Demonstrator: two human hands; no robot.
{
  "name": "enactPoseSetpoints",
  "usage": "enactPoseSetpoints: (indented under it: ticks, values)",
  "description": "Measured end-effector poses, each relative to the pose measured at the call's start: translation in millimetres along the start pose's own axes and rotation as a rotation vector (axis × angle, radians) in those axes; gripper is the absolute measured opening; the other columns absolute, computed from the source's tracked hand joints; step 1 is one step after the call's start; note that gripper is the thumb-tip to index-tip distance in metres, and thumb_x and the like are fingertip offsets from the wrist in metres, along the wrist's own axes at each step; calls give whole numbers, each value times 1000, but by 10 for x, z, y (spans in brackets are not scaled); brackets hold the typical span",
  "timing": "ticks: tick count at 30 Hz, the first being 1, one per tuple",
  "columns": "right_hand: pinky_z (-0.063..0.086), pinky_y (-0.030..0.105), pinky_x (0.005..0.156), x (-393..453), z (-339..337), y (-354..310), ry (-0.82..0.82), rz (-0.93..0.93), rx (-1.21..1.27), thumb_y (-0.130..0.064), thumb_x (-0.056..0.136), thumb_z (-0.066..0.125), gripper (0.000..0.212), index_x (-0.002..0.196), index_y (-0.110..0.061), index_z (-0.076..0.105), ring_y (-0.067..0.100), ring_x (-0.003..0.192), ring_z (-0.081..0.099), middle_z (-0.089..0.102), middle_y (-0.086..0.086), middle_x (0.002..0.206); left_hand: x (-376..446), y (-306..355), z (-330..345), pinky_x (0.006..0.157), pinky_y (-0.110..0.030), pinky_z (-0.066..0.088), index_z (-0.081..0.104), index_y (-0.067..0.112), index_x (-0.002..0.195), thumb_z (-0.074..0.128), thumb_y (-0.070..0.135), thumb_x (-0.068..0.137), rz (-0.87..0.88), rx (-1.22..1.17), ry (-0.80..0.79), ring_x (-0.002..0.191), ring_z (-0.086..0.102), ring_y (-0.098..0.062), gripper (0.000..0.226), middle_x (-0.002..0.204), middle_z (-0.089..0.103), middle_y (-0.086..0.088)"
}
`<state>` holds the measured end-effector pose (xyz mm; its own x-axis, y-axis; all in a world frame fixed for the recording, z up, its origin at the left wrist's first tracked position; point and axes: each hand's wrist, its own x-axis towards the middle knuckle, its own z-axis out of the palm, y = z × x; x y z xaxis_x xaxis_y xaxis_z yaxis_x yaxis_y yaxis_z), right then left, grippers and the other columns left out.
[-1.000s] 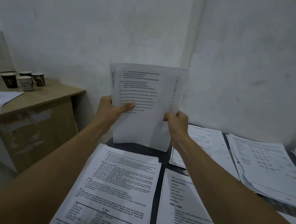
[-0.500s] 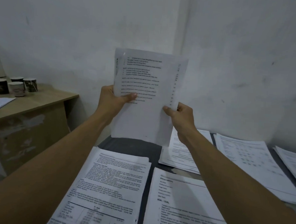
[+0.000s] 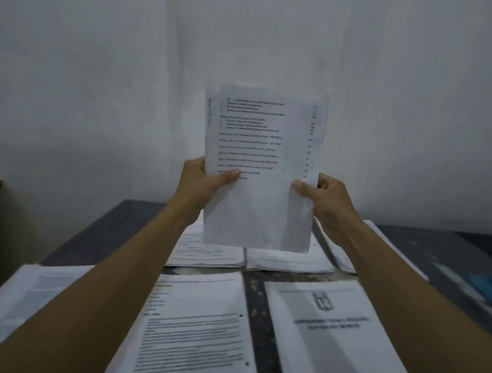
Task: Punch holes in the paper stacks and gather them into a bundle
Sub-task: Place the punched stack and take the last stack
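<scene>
Paper stack [image 3: 260,187] held upright above table [image 3: 115,230], far centre. Left hand [image 3: 199,180] & right hand [image 3: 324,199] pinch its side edges. Prob. light, floppy, sheets slide; grip both edges, mid-height.

printed lines and a right-hand column of numbers are seen on the held paper stack [image 3: 261,170], but they are too blurred to be read. a dark emblem and two heading lines are carried by the cover sheet [image 3: 337,330] at the table's near right edge, also illegible. no text can be made out.
</scene>
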<state>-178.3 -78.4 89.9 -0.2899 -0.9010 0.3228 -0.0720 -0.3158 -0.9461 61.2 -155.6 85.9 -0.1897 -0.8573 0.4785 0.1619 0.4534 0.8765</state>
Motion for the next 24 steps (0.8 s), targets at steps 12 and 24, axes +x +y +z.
enactPoseSetpoints:
  ticks: [12,24]
  values:
    - [61,34,77,-713,-2017,9,287,35,-50,-9,88,72,20,106,-15,72,20,90,74,76,-1,100,-280,-252,2086,72,-32,62,74,17,107,88,16,71,-96,-87,-230,87,75,-18,39,101,77,4]
    - [60,39,82,-1300,-3076,448,515,122,-111,6,76,74,38,109,-13,69,22,94,72,75,3,105,-784,-713,3351,76,-33,60,67,31,100,82,29,79,-176,-96,-282,91,70,-15,26,103,72,11]
